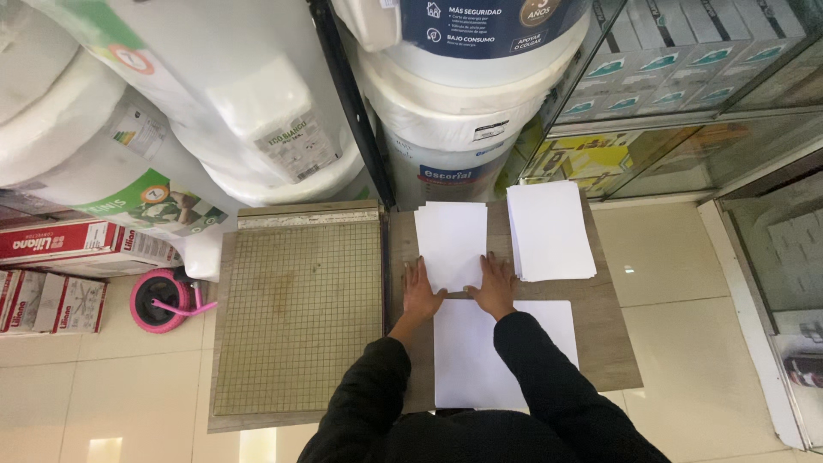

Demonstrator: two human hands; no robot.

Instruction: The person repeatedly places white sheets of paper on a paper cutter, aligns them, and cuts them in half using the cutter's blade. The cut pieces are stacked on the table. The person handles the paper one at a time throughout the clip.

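Wood tabletop (613,343) on tiled floor; left hand (420,293) & right hand (495,287) flat, fingers spread, on small paper stack (452,243).

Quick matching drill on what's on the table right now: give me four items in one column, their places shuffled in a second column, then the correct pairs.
Things:
1. Small stack of white paper sheets
2. Taller pile of white paper
3. Large single white sheet
4. Gridded paper cutter board

Places:
A. Left part of the wooden table
B. Nearest the person, between the black sleeves
C. Under the fingertips of the left hand and right hand
D. Far right, untouched

Pairs: 1-C, 2-D, 3-B, 4-A
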